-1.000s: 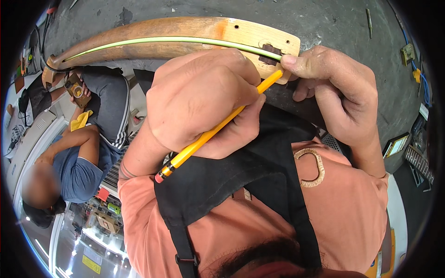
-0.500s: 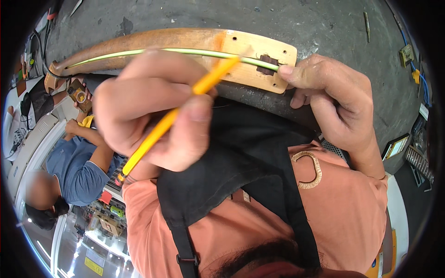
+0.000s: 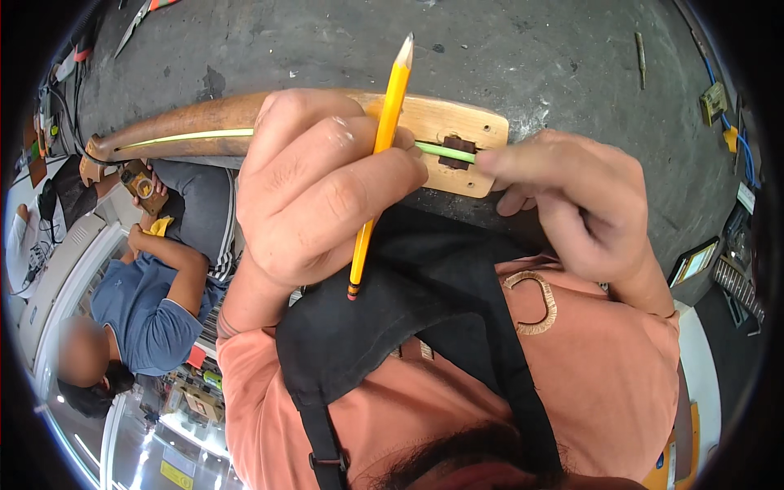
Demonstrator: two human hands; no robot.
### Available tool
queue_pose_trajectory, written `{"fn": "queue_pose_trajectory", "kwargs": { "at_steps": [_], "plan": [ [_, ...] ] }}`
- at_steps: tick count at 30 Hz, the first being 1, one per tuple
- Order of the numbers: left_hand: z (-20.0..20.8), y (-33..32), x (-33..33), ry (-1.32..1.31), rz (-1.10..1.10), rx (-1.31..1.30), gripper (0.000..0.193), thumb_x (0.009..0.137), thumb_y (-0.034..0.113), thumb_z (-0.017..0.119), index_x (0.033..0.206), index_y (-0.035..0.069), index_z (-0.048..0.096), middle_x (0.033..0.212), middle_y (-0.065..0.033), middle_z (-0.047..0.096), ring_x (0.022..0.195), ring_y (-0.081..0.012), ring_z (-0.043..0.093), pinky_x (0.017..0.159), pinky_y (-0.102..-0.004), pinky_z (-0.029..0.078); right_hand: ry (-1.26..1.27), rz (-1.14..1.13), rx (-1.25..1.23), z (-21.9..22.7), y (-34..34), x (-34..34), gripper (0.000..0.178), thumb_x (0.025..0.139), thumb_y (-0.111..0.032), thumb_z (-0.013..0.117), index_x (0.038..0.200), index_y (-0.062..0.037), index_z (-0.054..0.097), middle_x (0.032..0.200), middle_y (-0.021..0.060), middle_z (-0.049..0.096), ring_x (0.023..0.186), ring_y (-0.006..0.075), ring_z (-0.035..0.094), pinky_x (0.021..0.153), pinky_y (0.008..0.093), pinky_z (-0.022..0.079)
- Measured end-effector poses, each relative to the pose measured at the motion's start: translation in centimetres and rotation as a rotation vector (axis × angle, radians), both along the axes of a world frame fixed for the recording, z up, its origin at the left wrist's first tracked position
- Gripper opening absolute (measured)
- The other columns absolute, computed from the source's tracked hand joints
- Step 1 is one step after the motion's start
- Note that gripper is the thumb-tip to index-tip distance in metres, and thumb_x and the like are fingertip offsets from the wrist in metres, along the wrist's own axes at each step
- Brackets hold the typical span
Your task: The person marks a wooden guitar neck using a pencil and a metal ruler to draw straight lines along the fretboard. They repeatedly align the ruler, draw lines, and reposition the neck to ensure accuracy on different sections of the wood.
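A wooden guitar neck (image 3: 188,122), brown along its length with a paler squared end, lies across the bench. A thin light-green rod (image 3: 445,152) runs along a slot in it, crossing a dark recess (image 3: 457,152) near the pale end. My left hand (image 3: 327,184) is closed over the middle of the neck, hiding part of the rod. A yellow pencil (image 3: 393,102) stays gripped in its fingers, tip up and eraser toward my apron. At the pale end my right hand (image 3: 584,196), slightly blurred, pinches the rod's end.
The neck rests on a dark grey bench (image 3: 327,49). Scissors-like blades (image 3: 132,31) lie at the far left, a thin tool (image 3: 641,61) at the far right. Blue cable (image 3: 745,155) runs along the right side. A seated person (image 3: 147,302) in a blue shirt is at the left.
My left hand has come down onto the neck, and the pencil has swung more upright. The neck's pale end has shifted toward me and slightly left, with my right hand still at the rod's end.
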State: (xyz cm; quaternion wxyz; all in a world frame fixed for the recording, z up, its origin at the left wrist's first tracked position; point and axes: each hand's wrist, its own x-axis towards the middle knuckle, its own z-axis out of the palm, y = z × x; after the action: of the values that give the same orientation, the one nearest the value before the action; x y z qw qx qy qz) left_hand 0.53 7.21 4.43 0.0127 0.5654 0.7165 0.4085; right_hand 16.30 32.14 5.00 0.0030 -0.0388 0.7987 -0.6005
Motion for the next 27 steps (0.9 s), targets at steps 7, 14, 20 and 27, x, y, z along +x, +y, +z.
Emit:
{"fn": "queue_pose_trajectory", "kwargs": {
  "at_steps": [7, 14, 20, 27],
  "plan": [
    [-0.08, 0.04, 0.29, 0.02, 0.015, -0.012, 0.033, 0.077, 0.0, 0.095, 0.103, 0.005, 0.077, 0.098, -0.0119, 0.083, 0.09, -0.0316, 0.075, 0.086, -0.046, 0.06, -0.212, -0.244, -0.425, -0.43, -0.25, 0.6, 0.013, 0.117, -0.006, 0.058, 0.126, 0.0028, 0.057, 0.094, 0.0167, 0.078, 0.075, 0.0163, 0.077, 0.068, 0.0256, 0.063],
    [0.22, 0.02, 0.21, 0.014, 0.006, -0.034, 0.033, 0.075, -0.001, 0.095, 0.103, 0.006, 0.078, 0.099, -0.0109, 0.083, 0.09, -0.0309, 0.075, 0.086, -0.0452, 0.06, -0.231, -0.25, -0.302, 0.09, -0.69, 0.3, 0.006, 0.112, 0.005, 0.06, 0.116, 0.0017, 0.059, 0.094, 0.0146, 0.076, 0.074, 0.0133, 0.075, 0.064, 0.0239, 0.06],
    [0.43, -0.1, 0.02, 0.01, -0.017, -0.042, 0.028, 0.078, 0.003, 0.092, 0.102, 0.006, 0.079, 0.098, -0.0093, 0.083, 0.089, -0.0302, 0.073, 0.084, -0.045, 0.06, -0.219, -0.218, -0.263, 0.03, -0.65, 0.42, 0.006, 0.11, 0.008, 0.06, 0.113, 0.0026, 0.058, 0.096, 0.0147, 0.074, 0.076, 0.0129, 0.074, 0.065, 0.0249, 0.061],
    [0.18, -0.19, -0.25, 0.007, -0.026, -0.03, 0.03, 0.075, 0.004, 0.092, 0.102, 0.006, 0.079, 0.098, -0.0089, 0.082, 0.088, -0.0296, 0.073, 0.084, -0.0453, 0.06, -0.223, -0.204, -0.196, 0.35, -0.9, 0.06, 0.01, 0.108, 0.01, 0.064, 0.111, 0.0029, 0.058, 0.097, 0.0143, 0.073, 0.08, 0.0139, 0.075, 0.069, 0.0268, 0.066]
  ]
}}
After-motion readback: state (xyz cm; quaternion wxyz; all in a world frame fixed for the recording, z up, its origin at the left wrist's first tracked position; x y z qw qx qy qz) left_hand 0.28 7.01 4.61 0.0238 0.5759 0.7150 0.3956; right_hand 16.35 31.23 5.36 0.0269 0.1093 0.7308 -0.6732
